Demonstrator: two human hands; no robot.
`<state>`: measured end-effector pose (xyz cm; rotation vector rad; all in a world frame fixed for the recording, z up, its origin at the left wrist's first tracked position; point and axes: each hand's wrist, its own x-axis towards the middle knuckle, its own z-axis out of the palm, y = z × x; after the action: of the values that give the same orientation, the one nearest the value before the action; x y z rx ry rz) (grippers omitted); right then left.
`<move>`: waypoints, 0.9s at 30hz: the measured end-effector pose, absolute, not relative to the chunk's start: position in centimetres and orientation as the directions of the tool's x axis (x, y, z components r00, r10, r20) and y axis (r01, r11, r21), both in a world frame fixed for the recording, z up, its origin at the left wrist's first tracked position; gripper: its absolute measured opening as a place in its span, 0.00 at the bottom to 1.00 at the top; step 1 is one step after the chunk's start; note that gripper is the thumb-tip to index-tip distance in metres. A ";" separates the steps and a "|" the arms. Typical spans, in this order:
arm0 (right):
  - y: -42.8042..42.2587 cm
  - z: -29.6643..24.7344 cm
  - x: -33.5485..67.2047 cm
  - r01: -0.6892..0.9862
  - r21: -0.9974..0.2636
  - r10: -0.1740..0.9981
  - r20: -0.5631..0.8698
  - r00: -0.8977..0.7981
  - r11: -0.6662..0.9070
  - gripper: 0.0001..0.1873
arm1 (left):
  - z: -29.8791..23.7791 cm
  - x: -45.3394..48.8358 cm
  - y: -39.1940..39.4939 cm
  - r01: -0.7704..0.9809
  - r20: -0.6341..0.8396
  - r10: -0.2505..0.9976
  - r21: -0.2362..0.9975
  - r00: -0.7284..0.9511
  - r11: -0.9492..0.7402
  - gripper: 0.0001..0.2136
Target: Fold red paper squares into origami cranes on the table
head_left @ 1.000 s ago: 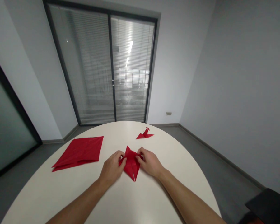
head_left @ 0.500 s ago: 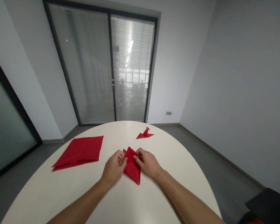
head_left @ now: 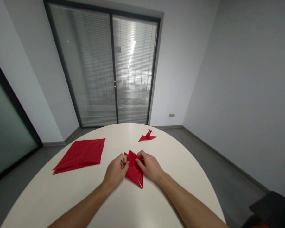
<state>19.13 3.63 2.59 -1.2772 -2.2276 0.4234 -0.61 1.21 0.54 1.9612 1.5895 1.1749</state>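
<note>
A partly folded sheet of red origami paper (head_left: 136, 171) is held between both my hands, low over the table. Its lower tip points toward me and is split by a narrow slit; a flap stands up at the top. My left hand (head_left: 117, 168) pinches its left edge between thumb and curled fingers. On the right edge, my right hand (head_left: 150, 164) grips with the thumb on top and the fingers behind, partly hidden. Beyond my hands a finished red paper crane (head_left: 148, 136) rests on the table.
The round white table (head_left: 123, 205) carries a stack of red paper sheets (head_left: 82, 155) at the left. A black chair (head_left: 273, 207) stands at the lower right, past the table edge. Behind are glass panels with blinds (head_left: 135, 95).
The slit at the paper's lower tip has widened slightly. The upper flap has shifted a little to the left and down. Both hands have barely moved.
</note>
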 end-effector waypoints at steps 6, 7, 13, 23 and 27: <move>3.7 2.4 19.1 0.698 -0.509 0.864 0.290 -0.412 0.504 0.06 | 0.8 -0.4 1.1 0.602 0.358 0.932 0.734 0.052 -0.315 0.05; 3.7 2.4 19.1 0.695 -0.512 0.863 0.291 -0.413 0.505 0.06 | 0.9 -0.4 1.0 0.595 0.353 0.934 0.740 0.052 -0.313 0.05; 3.9 2.2 19.1 0.691 -0.511 0.859 0.312 -0.406 0.512 0.06 | 1.0 -0.7 0.7 0.467 0.343 0.936 0.818 0.074 -0.337 0.08; 2.7 3.7 19.4 0.567 -0.570 0.804 0.405 -0.435 0.595 0.18 | -0.3 -0.7 1.6 0.418 0.344 0.939 0.851 0.018 -0.319 0.11; 2.1 3.8 19.4 0.505 -0.499 0.700 0.372 -0.610 0.705 0.22 | -0.3 -0.6 1.9 0.320 0.334 0.942 0.895 -0.015 -0.312 0.15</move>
<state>19.41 2.11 3.82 -0.9180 -2.3600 0.4691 -0.59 1.91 -0.32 1.6701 1.3233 1.3427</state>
